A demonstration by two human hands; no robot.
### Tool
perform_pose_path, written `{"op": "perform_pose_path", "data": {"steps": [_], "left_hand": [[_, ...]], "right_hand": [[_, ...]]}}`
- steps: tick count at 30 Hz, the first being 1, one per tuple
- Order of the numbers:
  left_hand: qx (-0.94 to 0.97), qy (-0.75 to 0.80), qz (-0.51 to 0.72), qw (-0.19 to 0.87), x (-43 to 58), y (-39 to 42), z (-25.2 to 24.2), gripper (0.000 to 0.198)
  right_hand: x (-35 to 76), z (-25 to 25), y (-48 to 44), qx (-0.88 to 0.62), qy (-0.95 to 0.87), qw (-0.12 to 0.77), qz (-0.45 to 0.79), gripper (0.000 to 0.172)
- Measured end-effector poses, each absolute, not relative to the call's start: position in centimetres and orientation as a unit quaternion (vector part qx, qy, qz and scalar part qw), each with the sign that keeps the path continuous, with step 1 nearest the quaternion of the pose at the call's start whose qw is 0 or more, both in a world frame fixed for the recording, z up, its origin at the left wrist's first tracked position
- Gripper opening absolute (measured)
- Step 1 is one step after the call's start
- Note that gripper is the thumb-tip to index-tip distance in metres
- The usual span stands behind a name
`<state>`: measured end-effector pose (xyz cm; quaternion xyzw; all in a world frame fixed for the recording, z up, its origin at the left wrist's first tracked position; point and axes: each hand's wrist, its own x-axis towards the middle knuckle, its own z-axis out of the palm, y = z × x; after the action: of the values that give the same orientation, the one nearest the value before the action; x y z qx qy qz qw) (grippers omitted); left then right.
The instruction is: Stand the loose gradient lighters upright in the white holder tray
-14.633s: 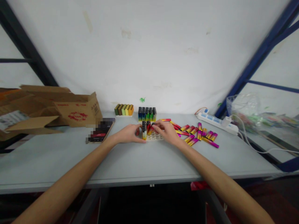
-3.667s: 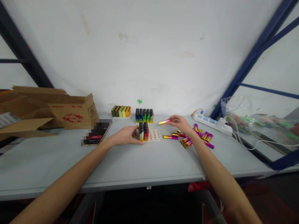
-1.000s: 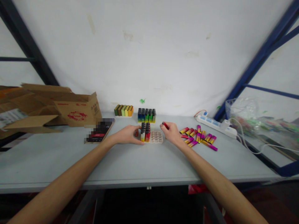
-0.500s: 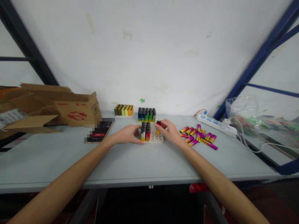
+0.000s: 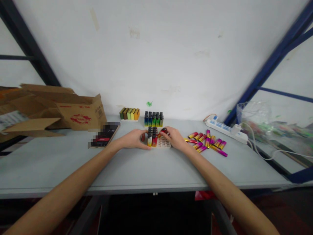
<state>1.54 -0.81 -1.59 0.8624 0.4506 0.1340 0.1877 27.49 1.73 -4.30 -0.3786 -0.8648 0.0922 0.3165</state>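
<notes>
a red lighter is held by the right hand, whose thumb and fingers are clamped together on its black upper end. the lighter is placed just to the left of this grip, above the far part of the white tray with round holes. its long axis is tilted: the black end is leaned toward the right hand, and the lower end is pointed toward the standing lighters, by which the left part of the tray is filled. whether the lower end is already entered in a hole cannot be told, because it is small and partly hidden there.

by the left hand the left end of these rows is embraced, with thumb and fingers kept apart; if they are pressed firmly, it cannot be told. the held lighter is therefore nearer to the right hand, and the rows are found between it and the left hand.

on the desk, to the right of the right hand, loose purple and gold lighters are scattered in various directions. behind the tray, a blue and green set is seen upright.
</notes>
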Motion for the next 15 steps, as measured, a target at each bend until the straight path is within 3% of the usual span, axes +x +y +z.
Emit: {"op": "perform_pose_path", "data": {"steps": [6,15], "left_hand": [[0.865,0.448,0.137,0.181,1.5,-0.8,-1.6,0.076],[0.862,0.458,0.125,0.177,1.5,-0.7,-1.6,0.075]], "right_hand": [[26.1,-5.5,3.1,-0.352,-0.894,0.262,0.091,0.013],[28.3,-4.3,2.6,-0.313,-0.919,0.223,0.093,0.02]]}}
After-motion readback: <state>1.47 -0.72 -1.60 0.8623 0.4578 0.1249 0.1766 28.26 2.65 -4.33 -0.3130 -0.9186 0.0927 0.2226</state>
